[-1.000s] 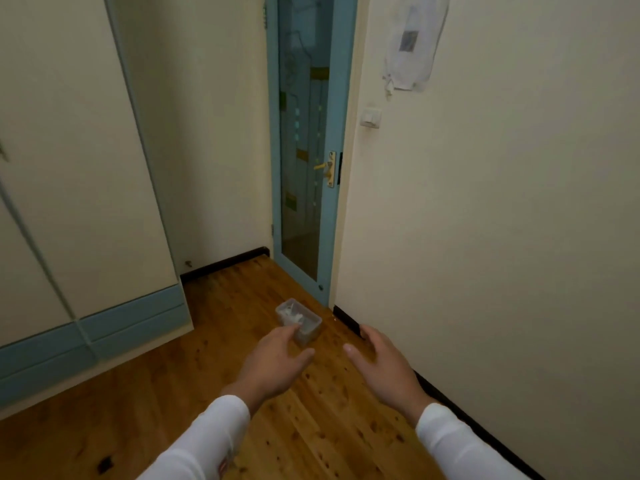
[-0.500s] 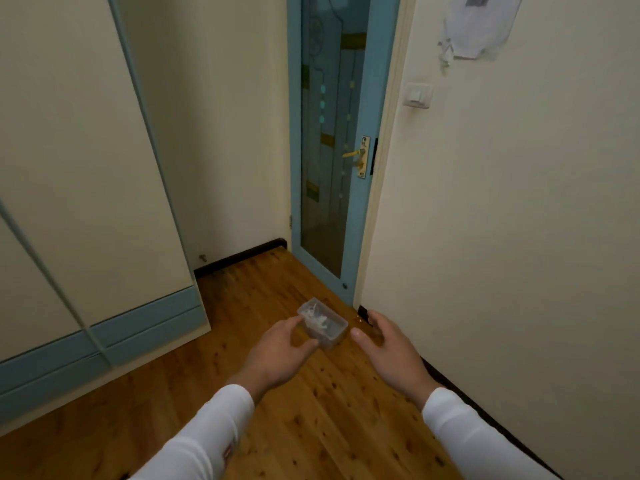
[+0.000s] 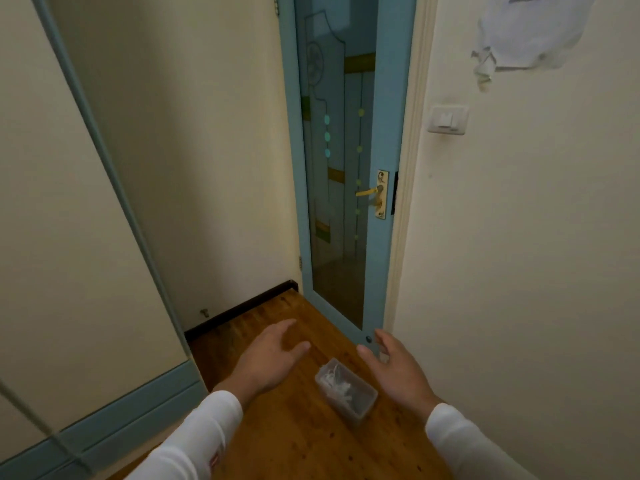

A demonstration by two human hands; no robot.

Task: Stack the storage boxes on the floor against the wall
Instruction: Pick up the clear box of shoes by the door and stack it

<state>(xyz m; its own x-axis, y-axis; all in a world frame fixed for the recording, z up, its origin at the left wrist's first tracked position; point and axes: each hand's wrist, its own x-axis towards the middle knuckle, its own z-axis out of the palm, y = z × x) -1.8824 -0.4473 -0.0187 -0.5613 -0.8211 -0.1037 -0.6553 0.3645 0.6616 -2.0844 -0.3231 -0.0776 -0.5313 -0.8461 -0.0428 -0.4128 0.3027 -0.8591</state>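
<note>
A small clear plastic storage box (image 3: 346,391) with white bits inside rests on the wooden floor (image 3: 294,441), a short way from the cream wall (image 3: 519,271) on the right. My left hand (image 3: 268,358) hovers above the floor to the left of the box, fingers spread and empty. My right hand (image 3: 394,368) is held palm-inward to the right of the box, between it and the wall, also empty. Neither hand touches the box. Both arms wear white sleeves.
A blue-framed glass door (image 3: 346,168) with a brass handle (image 3: 372,192) stands shut straight ahead. A cream wardrobe with a blue base (image 3: 104,420) fills the left side. A light switch (image 3: 447,119) and a hanging plastic bag (image 3: 526,32) are on the right wall.
The view has moved closer to the door. The box now lies lower and nearer, between my wrists, and both hands have lifted past it with fingers spread wider.
</note>
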